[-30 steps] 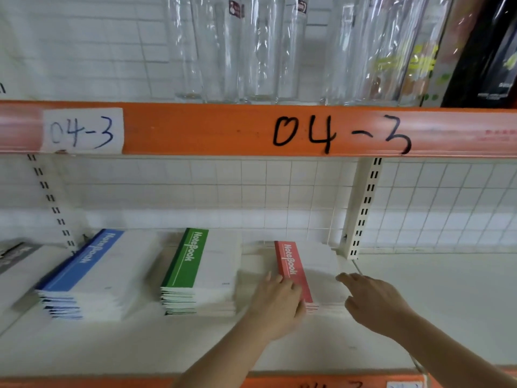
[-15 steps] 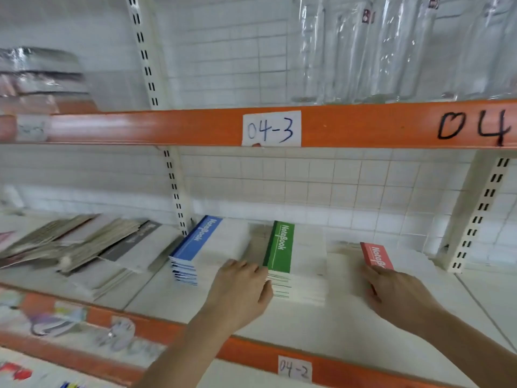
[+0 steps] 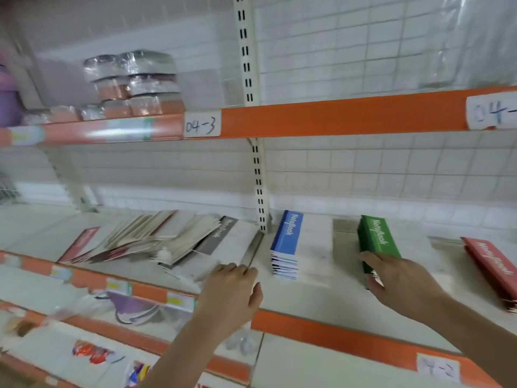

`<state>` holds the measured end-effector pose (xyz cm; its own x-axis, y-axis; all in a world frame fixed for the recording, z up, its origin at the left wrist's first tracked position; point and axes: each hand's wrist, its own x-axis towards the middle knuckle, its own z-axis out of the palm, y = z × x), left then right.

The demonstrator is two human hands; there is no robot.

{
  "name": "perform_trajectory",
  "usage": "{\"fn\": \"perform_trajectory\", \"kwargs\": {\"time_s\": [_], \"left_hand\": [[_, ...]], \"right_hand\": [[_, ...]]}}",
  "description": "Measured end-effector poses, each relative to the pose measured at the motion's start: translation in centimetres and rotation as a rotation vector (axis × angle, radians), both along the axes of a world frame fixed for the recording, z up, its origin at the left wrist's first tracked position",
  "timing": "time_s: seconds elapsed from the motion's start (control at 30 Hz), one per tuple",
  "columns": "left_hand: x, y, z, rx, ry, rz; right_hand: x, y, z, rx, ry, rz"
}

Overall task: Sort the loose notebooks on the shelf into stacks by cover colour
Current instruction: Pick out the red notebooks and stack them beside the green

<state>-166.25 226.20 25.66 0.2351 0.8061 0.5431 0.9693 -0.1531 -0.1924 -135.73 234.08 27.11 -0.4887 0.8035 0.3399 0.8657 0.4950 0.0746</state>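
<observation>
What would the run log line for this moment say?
stacks: blue, green, red | loose pile unsorted | left hand open near pile | right hand open at green stack

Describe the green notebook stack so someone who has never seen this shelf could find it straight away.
Find the white slotted upright at the back of the shelf; three neat stacks sit to its right. The green stack is the middle one, between the blue stack and the red stack. Only it has a green cover strip, with the right hand at its near end.
</observation>
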Motion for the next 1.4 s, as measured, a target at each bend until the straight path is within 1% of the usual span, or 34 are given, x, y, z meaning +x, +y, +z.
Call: {"fn": "perform_trajectory", "kwargs": {"time_s": [0.1,0.27,0.43,0.63,0.83,1.07,1.23,1.4], "left_hand": [[-5.1,-1.7,0.1,-0.001,-0.006,0.013],[-12.4,-4.0,-0.2,-0.01,-0.01,0.049],[-18.0,-5.4,-0.6,0.005,-0.021,0.106],[-22.2,-5.3,-0.9,0.014,-0.053,0.141],[-25.7,-3.5,-0.7,0.015,-0.075,0.147],[-29.3,-1.0,-0.4,-0.096,-0.073,0.2],[-32.3,-0.2,-0.8,-0.124,-0.132,0.238],[-37.3,0.2,-1.0,-0.154,-0.112,0.316]], "right_hand": [[-5.2,-0.7,-0.3,0.076,0.065,0.069],[-13.6,-1.8,0.1,0.019,0.02,0.068],[-19.7,-2.4,0.9,-0.055,0.01,0.117],[-24.5,-1.0,0.5,-0.079,-0.049,0.172],[-28.6,1.6,0.3,-0.103,-0.043,0.233],[-33.5,5.1,-0.1,-0.093,-0.078,0.298],[-37.4,6.8,0.2,-0.115,-0.094,0.342],[-42.1,7.9,0.1,-0.126,-0.104,0.367]]}}
